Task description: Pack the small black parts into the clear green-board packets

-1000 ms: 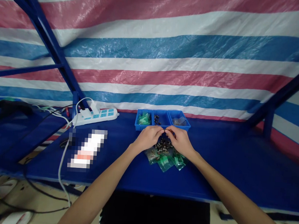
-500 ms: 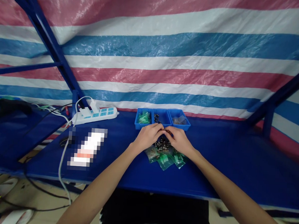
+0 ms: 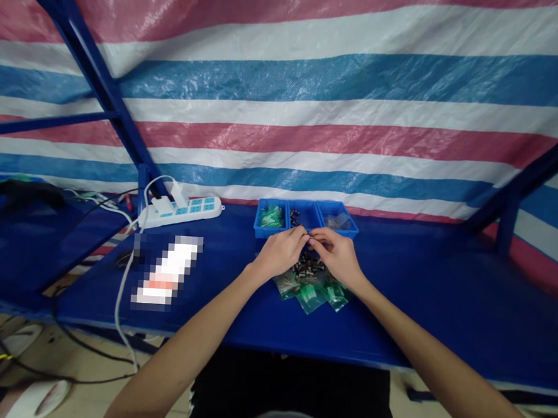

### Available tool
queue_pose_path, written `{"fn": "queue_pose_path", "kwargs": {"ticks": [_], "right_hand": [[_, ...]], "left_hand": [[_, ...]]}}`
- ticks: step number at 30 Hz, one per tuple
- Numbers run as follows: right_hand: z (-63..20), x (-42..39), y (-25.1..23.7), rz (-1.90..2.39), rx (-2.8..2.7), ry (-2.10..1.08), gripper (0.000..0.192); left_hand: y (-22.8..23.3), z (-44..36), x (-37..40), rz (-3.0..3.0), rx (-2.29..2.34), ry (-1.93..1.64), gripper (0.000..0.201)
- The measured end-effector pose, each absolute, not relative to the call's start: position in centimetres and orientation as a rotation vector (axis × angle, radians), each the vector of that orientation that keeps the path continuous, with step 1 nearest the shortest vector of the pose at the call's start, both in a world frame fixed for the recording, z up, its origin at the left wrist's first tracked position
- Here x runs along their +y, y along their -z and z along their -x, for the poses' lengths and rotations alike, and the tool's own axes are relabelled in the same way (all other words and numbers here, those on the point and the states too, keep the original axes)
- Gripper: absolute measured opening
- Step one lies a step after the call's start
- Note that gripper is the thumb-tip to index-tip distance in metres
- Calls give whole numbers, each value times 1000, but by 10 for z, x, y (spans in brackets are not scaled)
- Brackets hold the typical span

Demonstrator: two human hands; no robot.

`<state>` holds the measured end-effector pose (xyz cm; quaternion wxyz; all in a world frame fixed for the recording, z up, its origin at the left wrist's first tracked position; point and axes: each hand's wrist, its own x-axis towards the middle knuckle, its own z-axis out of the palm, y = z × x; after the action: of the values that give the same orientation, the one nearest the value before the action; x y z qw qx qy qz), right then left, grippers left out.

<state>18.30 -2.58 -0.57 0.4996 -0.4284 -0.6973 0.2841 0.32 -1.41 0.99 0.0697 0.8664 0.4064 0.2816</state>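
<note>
Against the back edge of the blue tabletop (image 3: 443,307), under a striped tarpaulin (image 3: 313,110), sit a three-compartment blue tray (image 3: 307,216) and, left of it, a white power strip (image 3: 184,208). The left hand (image 3: 279,254) and right hand (image 3: 337,258) pinch a tiny part (image 3: 310,238), too small to identify, over dark components (image 3: 307,267) heaped on green bags (image 3: 311,293). Since before, the hands have barely moved.

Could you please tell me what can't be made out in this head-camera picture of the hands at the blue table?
- What the left hand and right hand pinch between their fingertips: too small, covered by the fingers.
- The pile of small dark parts: partly hidden behind both hands.
- Contents of the blue tray: too small to identify.
- The white object left of the hands: blurred out.
- The power strip's cable: drops below the table edge.
</note>
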Motion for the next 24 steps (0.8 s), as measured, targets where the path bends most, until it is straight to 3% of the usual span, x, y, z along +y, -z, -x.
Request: {"fn": "queue_pose_path", "kwargs": {"ticks": [14, 20, 24], "right_hand": [[-185, -10, -10, 1054, -1234, -1011, 23], [-192, -3, -20, 989, -1156, -1124, 44], [-201, -11, -12, 1106, -1405, -1001, 28]], "left_hand": [[-14, 0, -14, -2591, 1229, -900, 14], [-17, 4, -12, -2592, 1330, -872, 14], [-19, 14, -5, -2623, 1260, -766, 18]]}}
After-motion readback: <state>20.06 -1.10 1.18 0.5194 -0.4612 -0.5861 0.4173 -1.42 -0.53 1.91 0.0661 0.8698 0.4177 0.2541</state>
